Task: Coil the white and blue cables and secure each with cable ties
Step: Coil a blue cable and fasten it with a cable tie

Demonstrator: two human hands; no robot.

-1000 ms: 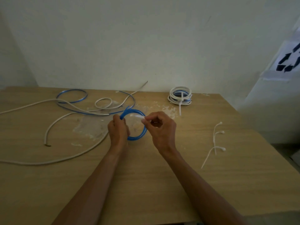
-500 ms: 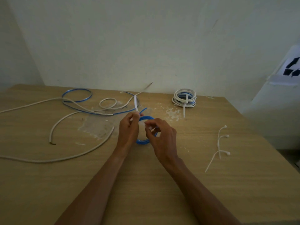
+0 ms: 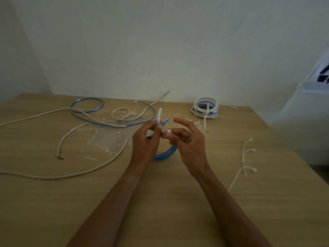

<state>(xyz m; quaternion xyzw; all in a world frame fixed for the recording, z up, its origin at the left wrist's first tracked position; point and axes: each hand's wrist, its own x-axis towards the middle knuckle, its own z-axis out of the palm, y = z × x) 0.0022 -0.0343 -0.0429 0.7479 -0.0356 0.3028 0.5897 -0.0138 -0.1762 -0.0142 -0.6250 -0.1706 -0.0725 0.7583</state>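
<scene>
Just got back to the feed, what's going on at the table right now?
A person seems to be fastening a white cable tie around a small blue coil held over the table. The left hand pinches the tie's tail, which sticks up; the right hand pinches its head. One tied bundle lies at the back right, spare ties at the right, and loose cables lie uncoiled at the left.

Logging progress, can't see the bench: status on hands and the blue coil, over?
Left hand grips blue coil and cable tie tail. Right hand pinches the tie's head. Loose white cable lies apart, left; nothing in the way.
</scene>
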